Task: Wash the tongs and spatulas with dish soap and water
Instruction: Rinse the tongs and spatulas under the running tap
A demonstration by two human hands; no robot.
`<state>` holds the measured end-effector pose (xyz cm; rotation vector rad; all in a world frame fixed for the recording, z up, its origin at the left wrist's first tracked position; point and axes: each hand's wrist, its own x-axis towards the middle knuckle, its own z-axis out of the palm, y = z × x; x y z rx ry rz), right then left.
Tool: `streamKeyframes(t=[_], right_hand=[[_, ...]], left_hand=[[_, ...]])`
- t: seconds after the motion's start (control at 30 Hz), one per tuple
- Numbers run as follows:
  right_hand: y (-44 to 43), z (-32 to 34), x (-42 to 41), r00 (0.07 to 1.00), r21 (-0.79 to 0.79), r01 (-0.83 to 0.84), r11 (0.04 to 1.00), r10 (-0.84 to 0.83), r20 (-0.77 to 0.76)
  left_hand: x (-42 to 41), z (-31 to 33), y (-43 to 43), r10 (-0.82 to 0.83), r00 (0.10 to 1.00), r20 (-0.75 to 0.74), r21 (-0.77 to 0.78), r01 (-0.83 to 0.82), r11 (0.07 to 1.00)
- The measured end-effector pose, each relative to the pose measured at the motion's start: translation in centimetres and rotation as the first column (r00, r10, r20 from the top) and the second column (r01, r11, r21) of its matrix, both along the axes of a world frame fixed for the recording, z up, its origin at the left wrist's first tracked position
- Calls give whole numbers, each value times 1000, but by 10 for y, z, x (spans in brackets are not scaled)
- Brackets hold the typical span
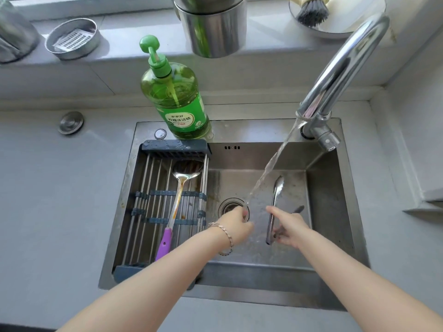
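Nearest the lens, at 6 o'clock: two bare forearms, reaching up into the sink (330, 188). Hands apart, one either side of the falling water.

Left hand (239, 225): just beside the drain (230, 207), at its 5 o'clock, fingertips in the foot of the water stream (268, 168). Nothing visibly held; fingers straight or curled, cannot tell. Bracelet (225, 238) at the wrist.

Right hand (291, 228): clamped on the hinge end of the tongs (276, 195), forefinger laid out toward 11 o'clock. Tongs low in the basin at 3 o'clock of the stream, tips toward 12 o'clock, arms close together, outside the water. Resting on the sink floor or lifted clear, cannot tell.

Spatula (178, 200): metal blade, purple handle, at rest on the drying rack (148, 188) across the 9 o'clock half of the sink. Blade toward 12 o'clock, brown residue on blade and shaft. Only one spatula in view.

Dish soap bottle (177, 97): green, pump top, upright on the sink rim at 12 o'clock of the rack. Faucet (335, 68) at 1 o'clock, running.

Step in hand, as judged: wetting of the left hand and pick-up of the tongs. No suds seen, so soaping probably not yet begun.

Next move, as judged: lift the tongs and swing toward 9 o'clock into the stream, or fetch soap from the pump. Keep a firm grip against slip on wet steel. Reach over the rack without knocking the spatula.
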<state>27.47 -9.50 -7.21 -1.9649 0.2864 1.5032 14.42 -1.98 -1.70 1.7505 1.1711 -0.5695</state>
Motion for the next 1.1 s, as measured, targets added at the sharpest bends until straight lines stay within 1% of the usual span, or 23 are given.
streamKeyframes(t=[0.1, 0.13, 0.17, 0.27, 0.37, 0.43, 0.5, 0.53, 0.57, 0.6, 0.63, 0.67, 0.7, 0.73, 0.77, 0.8, 0.87, 0.93, 1.03, 1.1], right_hand=[[-3, -28, 5, 969, -201, -188, 961, 215, 124], [-2, -33, 6, 950, -249, -221, 943, 266, 164], [-1, -34, 6, 945, -271, -212, 939, 268, 187], [0, -32, 7, 916, -286, -234, 929, 309, 254], [-4, -35, 9, 911, -263, -248, 932, 317, 263], [-9, -31, 11, 892, -276, -280, 920, 355, 280], [-14, -28, 13, 865, -271, -328, 905, 403, 299], [-17, -26, 14, 848, -260, -360, 896, 431, 310], [-18, -22, 15, 828, -237, -392, 889, 453, 329], [-20, -21, 16, 814, -213, -420, 882, 470, 341], [-22, -17, 15, 799, -185, -453, 872, 489, 350], [-22, -15, 14, 789, -153, -482, 863, 503, 352], [-23, -9, 11, 786, -117, -499, 859, 505, 357], [-24, -7, 8, 790, -84, -509, 857, 503, 351], [-25, -4, 4, 795, -57, -515, 855, 502, 341], [-27, -3, 0, 801, -29, -520, 853, 500, 330], [-30, 1, -7, 810, 14, -530, 848, 501, 305], [-32, 5, -13, 814, 33, -528, 849, 495, 303], [-32, 12, -18, 826, 54, -509, 859, 470, 311], [-32, 21, -20, 816, 85, -523, 848, 468, 340]], left_hand=[[-16, -6, 11, 74, 997, -28, 71, -72, 995], [-21, -7, 13, 86, 996, -31, 90, -83, 993], [-25, -8, 14, 96, 995, -27, 110, -93, 990], [-38, -11, 16, 140, 990, -13, 180, -135, 974], [-50, -15, 18, 168, 986, -7, 235, -162, 958], [-57, -19, 21, 170, 985, -1, 284, -163, 945], [-64, -21, 24, 188, 982, -5, 397, -170, 902], [-68, -21, 26, 198, 979, -37, 482, -156, 862], [-73, -21, 27, 208, 973, -102, 557, -117, 822], [-78, -23, 29, 230, 956, -185, 599, -76, 797], [-85, -26, 31, 266, 924, -274, 596, -54, 801], [-91, -30, 32, 310, 884, -349, 548, -76, 833], [-97, -35, 34, 369, 850, -376, 473, -166, 865], [-103, -38, 36, 443, 825, -351, 387, -303, 871], [-108, -39, 37, 525, 800, -291, 307, -441, 843], [-112, -41, 37, 584, 781, -224, 262, -528, 807], [-118, -40, 37, 612, 780, -127, 253, -571, 781], [-122, -33, 35, 620, 783, -52, 304, -579, 757], [-131, -16, 27, 626, 780, 4, 379, -581, 720], [-138, -2, 23, 600, 800, 29, 429, -552, 715]])
